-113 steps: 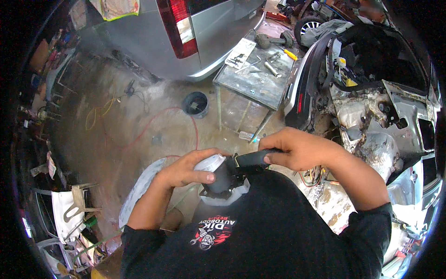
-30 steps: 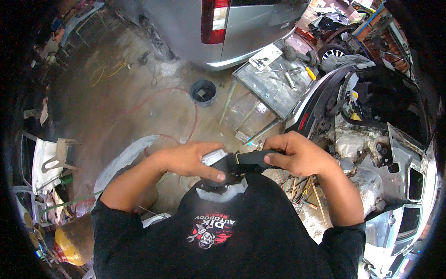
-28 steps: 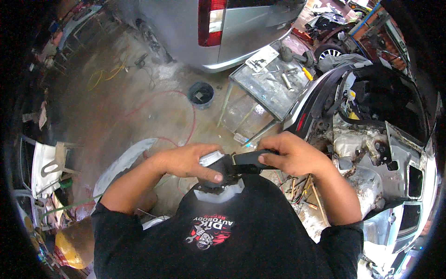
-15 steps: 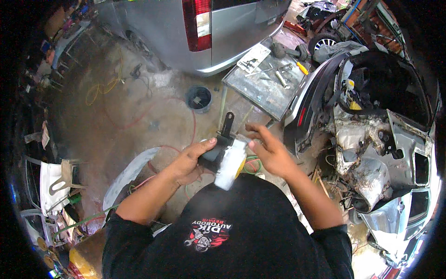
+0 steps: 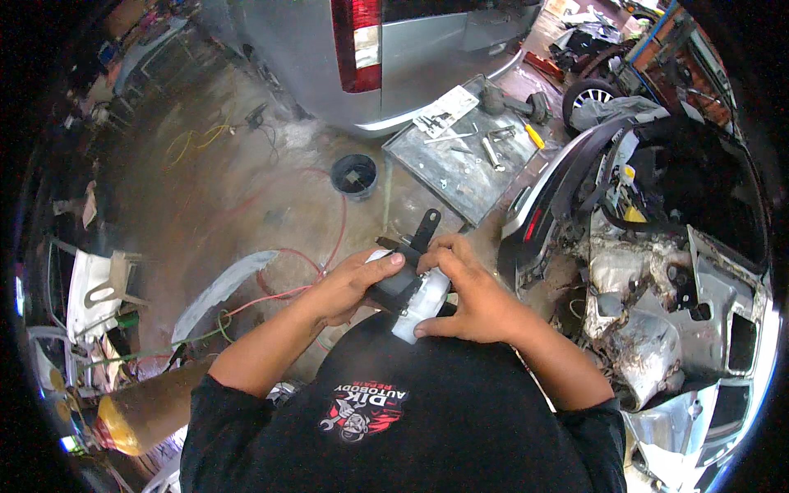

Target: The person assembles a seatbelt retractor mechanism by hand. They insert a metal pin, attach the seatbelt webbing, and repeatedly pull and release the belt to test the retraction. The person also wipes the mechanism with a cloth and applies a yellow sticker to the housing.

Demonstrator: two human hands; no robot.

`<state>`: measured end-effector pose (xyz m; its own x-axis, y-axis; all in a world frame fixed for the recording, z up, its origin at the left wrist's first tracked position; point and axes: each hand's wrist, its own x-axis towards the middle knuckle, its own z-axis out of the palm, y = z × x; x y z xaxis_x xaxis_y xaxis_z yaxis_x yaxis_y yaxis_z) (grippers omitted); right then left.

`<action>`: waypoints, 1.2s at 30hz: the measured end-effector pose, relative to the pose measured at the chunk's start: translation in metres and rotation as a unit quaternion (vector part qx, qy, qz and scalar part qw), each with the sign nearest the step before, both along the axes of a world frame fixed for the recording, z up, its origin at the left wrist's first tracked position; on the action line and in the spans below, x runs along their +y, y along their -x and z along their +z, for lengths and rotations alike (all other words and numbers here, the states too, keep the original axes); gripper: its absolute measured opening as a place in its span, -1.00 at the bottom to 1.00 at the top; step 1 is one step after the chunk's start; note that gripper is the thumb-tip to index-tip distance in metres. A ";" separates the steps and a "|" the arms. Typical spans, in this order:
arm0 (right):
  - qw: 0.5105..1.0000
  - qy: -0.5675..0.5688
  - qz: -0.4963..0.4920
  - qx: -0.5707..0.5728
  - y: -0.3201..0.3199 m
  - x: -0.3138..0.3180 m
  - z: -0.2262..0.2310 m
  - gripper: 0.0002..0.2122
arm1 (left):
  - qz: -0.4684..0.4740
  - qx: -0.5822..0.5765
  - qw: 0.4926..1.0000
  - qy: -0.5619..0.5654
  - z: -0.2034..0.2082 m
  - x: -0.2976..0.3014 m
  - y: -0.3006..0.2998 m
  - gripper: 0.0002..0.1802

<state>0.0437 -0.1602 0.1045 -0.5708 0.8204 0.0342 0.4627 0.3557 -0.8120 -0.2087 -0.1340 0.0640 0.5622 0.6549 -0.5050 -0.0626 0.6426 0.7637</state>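
Observation:
In front of my belly is a black car part (image 5: 396, 285) with a white block (image 5: 426, 306) along its right side. A black bracket arm (image 5: 428, 226) with a hole near its tip sticks out from its far end. My left hand (image 5: 353, 287) grips the black body, thumb on top and fingers underneath. My right hand (image 5: 477, 300) is closed round the white block, its thumb at the near end and its curled fingers by the bracket. Those fingers hide part of the block.
Ahead stands a metal work table (image 5: 448, 181) with a yellow-handled screwdriver (image 5: 534, 135) and loose tools. A dark bucket (image 5: 354, 177) stands left of it, beside a red hose (image 5: 343, 226). Cut car body panels (image 5: 641, 279) fill the right; a grey van (image 5: 436, 57) is beyond.
My right hand has come in from beside the part and closed round the white block. The part has shifted slightly right and toward me, still in my left hand.

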 end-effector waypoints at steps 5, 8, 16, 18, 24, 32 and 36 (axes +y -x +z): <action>0.998 0.039 0.013 0.045 -0.019 0.005 -0.008 -0.29 | 0.016 -0.026 0.999 -0.018 -0.007 -0.004 -0.012 -0.41; 0.997 0.045 0.037 0.057 -0.030 0.011 -0.012 -0.33 | 0.029 0.002 0.998 -0.050 0.000 -0.009 -0.020 -0.41; 0.976 0.128 0.066 0.163 -0.040 0.016 -0.030 -0.42 | 0.054 0.009 0.992 -0.110 -0.004 -0.021 -0.027 -0.36; 0.968 0.155 0.074 0.182 -0.043 0.016 -0.036 -0.43 | 0.057 0.010 0.992 -0.109 -0.007 -0.023 -0.026 -0.36; 0.964 0.144 0.104 0.199 -0.046 0.017 -0.043 -0.42 | 0.086 0.003 0.994 -0.073 -0.005 -0.033 -0.033 -0.27; 0.990 0.054 0.002 0.133 -0.030 -0.005 -0.020 -0.29 | 0.164 -0.056 0.984 -0.051 0.005 -0.048 -0.036 -0.41; 0.987 0.027 -0.002 0.159 -0.031 -0.010 -0.026 -0.28 | 0.167 -0.025 0.978 -0.122 -0.008 -0.053 -0.032 -0.42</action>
